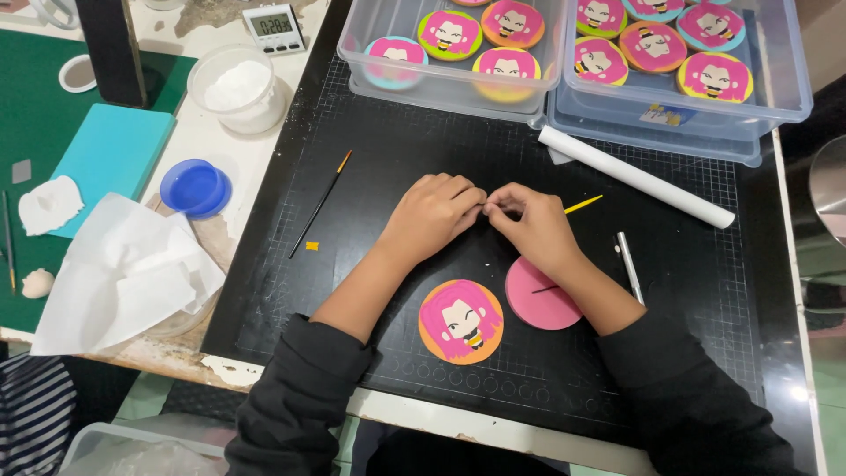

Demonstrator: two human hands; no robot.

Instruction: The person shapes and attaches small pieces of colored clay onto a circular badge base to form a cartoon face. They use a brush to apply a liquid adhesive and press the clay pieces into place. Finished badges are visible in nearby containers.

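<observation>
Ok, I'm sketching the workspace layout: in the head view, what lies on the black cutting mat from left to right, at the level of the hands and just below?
Thin paintbrush → left hand → right hand → silver tool. Just below the hands: decorated round cookie with pink hair → plain pink disc.

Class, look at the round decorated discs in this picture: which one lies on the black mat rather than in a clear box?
The orange-rimmed disc with the pink-haired face, lying on the black cutting mat just below the hands. All other decorated discs sit inside the two clear boxes at the top.

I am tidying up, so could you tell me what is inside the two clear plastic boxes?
The clear plastic boxes hold round decorated discs with cartoon faces; anything beneath the discs is hidden.
</observation>
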